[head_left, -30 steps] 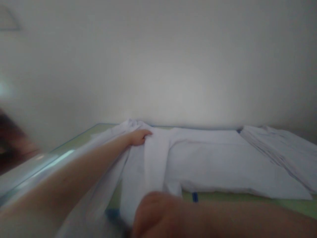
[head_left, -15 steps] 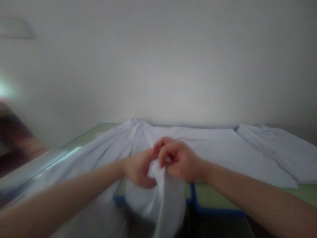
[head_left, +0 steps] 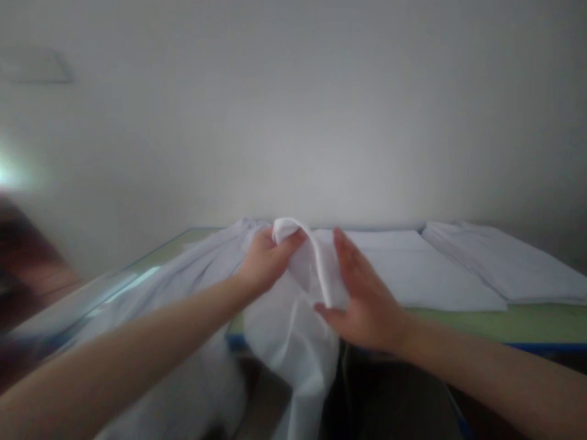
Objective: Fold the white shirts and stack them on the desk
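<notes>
A large white cloth [head_left: 284, 330] lies over the left part of a green table [head_left: 527, 321] and hangs down over its front edge. My left hand [head_left: 266, 260] pinches a raised fold of this cloth, thumb and fingers closed on it near the top. My right hand [head_left: 362, 293] is beside that fold with fingers stretched out and the thumb low, its palm against the fabric's right side.
More white fabric lies flat on the table: a wide sheet [head_left: 426, 272] in the middle and a folded stack [head_left: 509, 269] at the right. A plain pale wall stands behind the table. A dark blurred shape [head_left: 22, 256] is at the far left.
Both hands have risen from the table's front edge with the fold. My right hand, closed on the cloth half a second ago, has spread its fingers; the left keeps its pinch.
</notes>
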`<state>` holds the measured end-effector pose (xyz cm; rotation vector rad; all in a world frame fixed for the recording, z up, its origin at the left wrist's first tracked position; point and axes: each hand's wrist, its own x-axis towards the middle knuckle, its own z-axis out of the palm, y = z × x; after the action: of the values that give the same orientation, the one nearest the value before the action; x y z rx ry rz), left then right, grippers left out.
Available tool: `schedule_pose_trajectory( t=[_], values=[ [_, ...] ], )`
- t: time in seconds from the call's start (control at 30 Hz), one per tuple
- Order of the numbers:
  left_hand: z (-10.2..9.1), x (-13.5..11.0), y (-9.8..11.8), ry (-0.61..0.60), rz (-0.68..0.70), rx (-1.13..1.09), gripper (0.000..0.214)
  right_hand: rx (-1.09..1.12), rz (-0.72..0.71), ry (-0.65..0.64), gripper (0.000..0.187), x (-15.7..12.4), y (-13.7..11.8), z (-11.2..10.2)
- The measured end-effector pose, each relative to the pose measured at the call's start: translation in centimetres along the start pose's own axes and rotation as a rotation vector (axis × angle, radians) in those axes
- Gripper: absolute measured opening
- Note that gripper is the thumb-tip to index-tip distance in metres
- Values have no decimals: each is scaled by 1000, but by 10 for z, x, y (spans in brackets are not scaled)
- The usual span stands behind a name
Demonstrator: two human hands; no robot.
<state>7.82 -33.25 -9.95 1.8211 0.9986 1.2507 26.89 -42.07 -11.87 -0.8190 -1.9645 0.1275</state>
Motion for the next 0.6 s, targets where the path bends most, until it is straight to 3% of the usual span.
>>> schedule_pose_trajectory(
  t=[0.13, 0.23, 0.4, 0.5, 0.6],
  values=[
    [-3, 8, 0, 32, 86, 69, 34, -42, -82, 108, 43, 26, -3, -10],
    [-15, 14, -5, -93, 192, 90, 38, -41, -116, 189, 24, 62, -14, -36],
    [-28, 27, -24, -361, 253, 318, 46, -102, -185, 163, 15, 126, -38, -81],
    [-26, 40, -51, -390, 268, 586, 47, -203, -169, 165, 9, 157, -36, -99],
    [-28, 57, -90, -432, 170, 866, 39, -283, -68, 219, 23, 176, -18, -115]
  ],
)
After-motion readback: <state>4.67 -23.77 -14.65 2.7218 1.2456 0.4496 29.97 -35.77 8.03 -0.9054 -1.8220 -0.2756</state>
